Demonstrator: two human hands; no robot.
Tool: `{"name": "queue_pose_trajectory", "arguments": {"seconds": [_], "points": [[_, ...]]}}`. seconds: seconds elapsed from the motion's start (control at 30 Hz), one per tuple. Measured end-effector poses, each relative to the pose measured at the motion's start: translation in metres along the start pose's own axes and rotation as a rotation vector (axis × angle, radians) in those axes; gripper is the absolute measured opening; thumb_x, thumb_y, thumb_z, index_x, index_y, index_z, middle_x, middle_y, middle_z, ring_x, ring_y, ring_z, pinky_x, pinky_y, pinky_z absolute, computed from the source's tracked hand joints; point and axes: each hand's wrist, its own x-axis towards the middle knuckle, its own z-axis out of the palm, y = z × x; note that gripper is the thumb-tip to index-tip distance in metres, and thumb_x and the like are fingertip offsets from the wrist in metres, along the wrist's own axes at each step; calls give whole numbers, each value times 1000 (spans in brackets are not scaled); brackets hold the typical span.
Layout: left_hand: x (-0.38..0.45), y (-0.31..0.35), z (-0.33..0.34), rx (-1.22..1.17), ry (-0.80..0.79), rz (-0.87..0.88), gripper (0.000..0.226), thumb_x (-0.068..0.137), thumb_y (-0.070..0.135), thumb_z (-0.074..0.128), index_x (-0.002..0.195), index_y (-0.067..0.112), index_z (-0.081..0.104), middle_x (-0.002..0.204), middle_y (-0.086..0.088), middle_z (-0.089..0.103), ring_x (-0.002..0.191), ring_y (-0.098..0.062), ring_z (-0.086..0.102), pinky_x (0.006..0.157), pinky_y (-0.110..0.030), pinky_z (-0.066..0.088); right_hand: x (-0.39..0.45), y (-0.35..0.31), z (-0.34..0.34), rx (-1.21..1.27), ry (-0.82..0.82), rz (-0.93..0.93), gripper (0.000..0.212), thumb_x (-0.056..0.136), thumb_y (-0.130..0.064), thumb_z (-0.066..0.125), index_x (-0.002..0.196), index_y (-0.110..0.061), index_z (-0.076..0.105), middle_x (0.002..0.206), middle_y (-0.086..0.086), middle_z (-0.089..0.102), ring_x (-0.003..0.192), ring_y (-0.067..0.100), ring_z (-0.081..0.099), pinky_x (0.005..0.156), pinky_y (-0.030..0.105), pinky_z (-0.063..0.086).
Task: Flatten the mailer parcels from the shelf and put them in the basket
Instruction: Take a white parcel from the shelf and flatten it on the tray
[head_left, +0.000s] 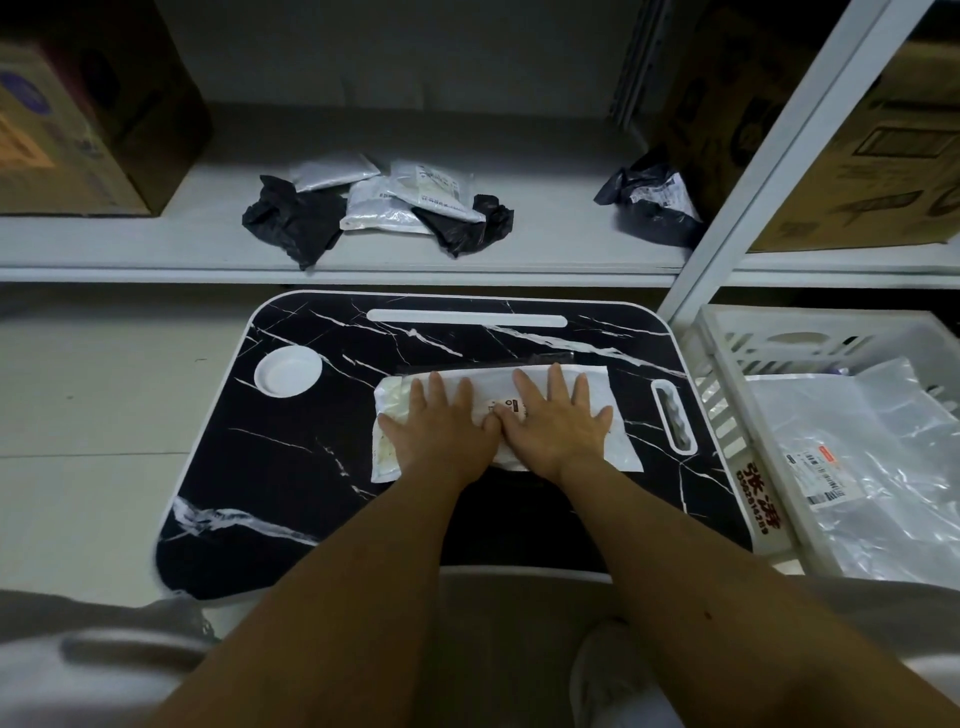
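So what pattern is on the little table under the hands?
Black marble with white veins on the table, white edge; the head view shows it.

A black marble-pattern tabletop (291, 467) has a round white recess (288, 372) at its left and a long white slot (466, 317) near its far edge. Cardboard boxes (78, 130) stand beyond.

At its right edge near the front corner, the black marble-patterned worktop (291, 519) carries a red sticker (752, 491): two large Chinese characters, the first looking like 张, over a row of digits too small to read surely. The white mailer (592, 395) under the hands shows a small red-and-black printed mark (508, 406), illegible. The shipping label (821, 475) in the white basket (727, 415) and the labels on the shelf mailers (441, 189) are too blurred to read.
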Motion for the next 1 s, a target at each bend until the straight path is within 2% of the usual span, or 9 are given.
{"name": "queue_pose_trajectory", "arguments": {"seconds": [0.13,0.3,0.43,0.5,0.57,0.67,0.77,0.87,1.0], "points": [[0,0,3,-48,2,-102,76,91,67,16,153,23,7,161,-2,-2,147,-28,-6,113,-59,6,1,0,2,58,6,29,66,92,-70,18,151,-44,9,163,1,-7,148,30,-11,114,63,2],[-2,-8,5,-236,91,-149,67,100,48,19,153,8,6,160,-13,-1,147,-31,-2,118,-48,8,4,8,9,212,72,81,59,100,-53,20,154,-29,14,162,14,1,149,27,-4,119,51,2],[0,-25,2,-457,71,-240,67,102,43,22,152,3,1,158,-20,-4,147,-31,0,119,-44,12,6,19,6,294,168,47,45,103,-39,26,135,-10,38,141,18,36,133,32,32,109,47,31],[-2,-37,1,-501,55,-313,70,99,48,20,150,1,11,155,-24,9,144,-36,11,115,-44,20,1,22,0,294,216,42,34,103,-31,32,119,-5,46,125,14,46,121,29,42,98,41,39],[-9,-43,-4,-535,131,-366,70,95,53,31,141,0,28,144,-22,30,134,-37,30,106,-46,32,-4,25,-5,289,263,107,32,102,-32,39,116,-5,49,123,14,49,117,29,45,94,39,39],[-23,-46,-18,-701,145,-539,79,85,54,58,136,-1,32,136,-20,38,124,-36,43,97,-46,41,-19,24,-13,289,233,359,62,92,-57,48,133,-11,42,138,17,43,130,34,38,106,51,33],[-22,-50,-20,-1003,-2,-633,90,75,53,72,136,-1,35,129,-19,50,113,-35,55,90,-39,47,-33,22,-15,387,110,477,93,77,-76,53,143,-14,30,146,18,34,135,38,32,107,58,30],[-24,-53,-20,-1215,-103,-629,93,63,50,83,133,4,43,117,-16,57,98,-35,62,89,-45,52,-42,21,-17,450,87,485,106,70,-78,60,145,-13,24,147,18,33,134,37,32,104,54,36],[-29,-60,-12,-1317,-248,-670,102,40,46,92,125,8,50,105,-19,65,84,-39,67,79,-53,55,-47,26,-23,599,33,540,115,64,-70,73,145,-6,22,145,20,36,131,38,40,100,47,41]]}}
